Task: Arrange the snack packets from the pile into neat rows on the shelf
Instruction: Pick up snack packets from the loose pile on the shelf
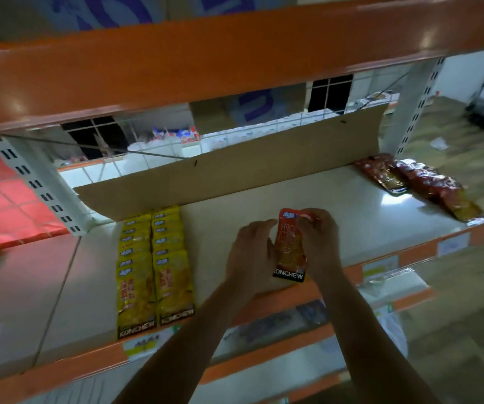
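- The orange packet lies lengthwise on the white shelf, just below the middle of the frame. Its black bottom band sits at the shelf's orange front edge.
- The left hand rests against the packet's left side, fingers bent in along that edge. Its fingertips are hidden under the hand, so how firm the hold is cannot be read.
- The right hand covers the packet's upper right corner, fingers curled over it and pinching the top.
- Left of the hands, the yellow packets lie in two overlapping rows, side by side and touching. They run from the cardboard strip at the back to the front edge. A band of white shelf shows between them and the left hand.
- A wider stretch of white surface runs right of the hands to the red packets. These lie in two slanted lines at the far right end, well apart from the orange one.
- The cardboard strip closes the back, and the orange upper beam crosses the top of the frame.
- A white slotted left upright and a right upright bound the bay.
- The lower shelf, seen between the forearms, is blurred and its goods cannot be made out.
- The price labels are unreadable.
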Demonstrator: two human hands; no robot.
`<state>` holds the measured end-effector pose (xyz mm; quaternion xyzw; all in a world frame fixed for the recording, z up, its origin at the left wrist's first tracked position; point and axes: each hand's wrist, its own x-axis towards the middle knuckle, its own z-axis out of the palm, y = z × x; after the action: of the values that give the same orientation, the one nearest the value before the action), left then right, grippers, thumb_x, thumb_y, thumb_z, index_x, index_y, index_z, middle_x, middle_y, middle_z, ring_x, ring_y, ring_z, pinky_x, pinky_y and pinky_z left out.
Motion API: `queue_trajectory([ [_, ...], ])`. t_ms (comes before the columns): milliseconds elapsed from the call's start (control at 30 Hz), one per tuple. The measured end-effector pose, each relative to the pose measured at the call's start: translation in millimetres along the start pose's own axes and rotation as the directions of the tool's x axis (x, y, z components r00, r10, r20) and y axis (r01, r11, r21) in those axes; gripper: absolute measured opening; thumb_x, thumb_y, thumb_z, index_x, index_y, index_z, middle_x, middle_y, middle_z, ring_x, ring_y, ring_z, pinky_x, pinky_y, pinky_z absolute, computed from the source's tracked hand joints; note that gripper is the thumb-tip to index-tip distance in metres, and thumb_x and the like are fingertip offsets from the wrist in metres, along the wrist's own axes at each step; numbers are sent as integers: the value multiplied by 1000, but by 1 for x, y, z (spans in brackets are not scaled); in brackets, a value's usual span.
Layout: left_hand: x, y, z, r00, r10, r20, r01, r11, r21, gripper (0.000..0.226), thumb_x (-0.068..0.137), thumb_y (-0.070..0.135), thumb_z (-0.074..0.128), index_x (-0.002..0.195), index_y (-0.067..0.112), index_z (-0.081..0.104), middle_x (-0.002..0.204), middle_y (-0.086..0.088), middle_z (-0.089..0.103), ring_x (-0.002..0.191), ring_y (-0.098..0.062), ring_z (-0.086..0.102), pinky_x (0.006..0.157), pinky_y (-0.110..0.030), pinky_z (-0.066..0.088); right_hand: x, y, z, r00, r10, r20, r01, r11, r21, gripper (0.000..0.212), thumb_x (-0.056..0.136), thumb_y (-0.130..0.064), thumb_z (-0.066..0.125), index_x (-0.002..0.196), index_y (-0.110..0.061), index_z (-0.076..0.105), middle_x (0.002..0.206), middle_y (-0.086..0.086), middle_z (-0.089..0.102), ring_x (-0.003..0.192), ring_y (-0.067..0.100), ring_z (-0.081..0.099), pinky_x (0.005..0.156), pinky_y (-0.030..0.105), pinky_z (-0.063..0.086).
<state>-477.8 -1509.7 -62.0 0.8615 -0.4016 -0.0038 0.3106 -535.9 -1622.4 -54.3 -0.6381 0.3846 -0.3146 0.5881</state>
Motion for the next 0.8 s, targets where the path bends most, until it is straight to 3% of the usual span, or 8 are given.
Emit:
queue_trajectory([
  [100,30,37,31,995,-76,71,92,960,-263,46,96,18,50,140,24,40,125,-4,61,105,-17,62,89,-35,54,39,-1,-31,1000,-16,-13,16,1000,-2,22,89,-13,57,111,-13,61,105,8,65,96,25,64,88,48,54],
  [167,50,57,52,985,-115,130,154,922,-355,58,91,22,61,142,29,35,116,0,63,94,-12,65,78,-26,58,65,-1,-50,1000,-26,-7,26,1000,-10,26,91,-15,56,116,-13,61,111,9,64,100,25,63,90,47,54],
  [267,75,80,81,976,-138,165,194,899,-393,75,84,25,70,145,33,27,104,8,60,81,0,62,64,-6,49,100,2,-78,999,-37,25,38,999,-34,33,93,-19,55,126,-14,57,122,10,61,108,25,60,93,46,52],
  [367,98,98,106,977,-163,140,208,877,-433,85,84,21,71,148,38,18,98,10,57,74,3,61,57,-3,45,132,4,-102,998,-28,63,30,999,-33,40,94,-19,55,134,-15,52,130,9,57,114,25,58,95,47,51],
  [533,125,126,142,979,-178,99,203,804,-559,74,84,12,69,139,48,35,100,4,62,83,-11,67,72,-25,58,172,10,-141,999,-52,2,51,991,-125,43,93,-20,54,136,-18,52,127,6,61,113,22,59,98,44,49],
  [633,140,139,160,977,-210,28,193,831,-522,61,81,19,73,131,42,48,98,17,61,86,0,62,75,-18,54,188,16,-164,995,-91,-43,84,985,-153,42,92,-16,55,134,-16,54,130,5,60,119,19,55,103,39,45],
  [700,152,147,173,972,-236,13,209,832,-514,47,78,20,76,121,33,61,105,12,65,85,6,59,80,-19,53,196,20,-175,991,-114,-69,102,981,-165,41,91,-12,55,133,-13,54,131,5,59,121,18,54,104,38,44],
  [800,169,159,189,958,-285,26,254,806,-535,35,80,21,74,114,28,68,105,8,68,88,-1,61,87,-28,54,205,27,-187,988,-134,-72,121,980,-159,38,91,-9,54,129,-12,57,125,5,63,115,17,58,99,35,47],
])
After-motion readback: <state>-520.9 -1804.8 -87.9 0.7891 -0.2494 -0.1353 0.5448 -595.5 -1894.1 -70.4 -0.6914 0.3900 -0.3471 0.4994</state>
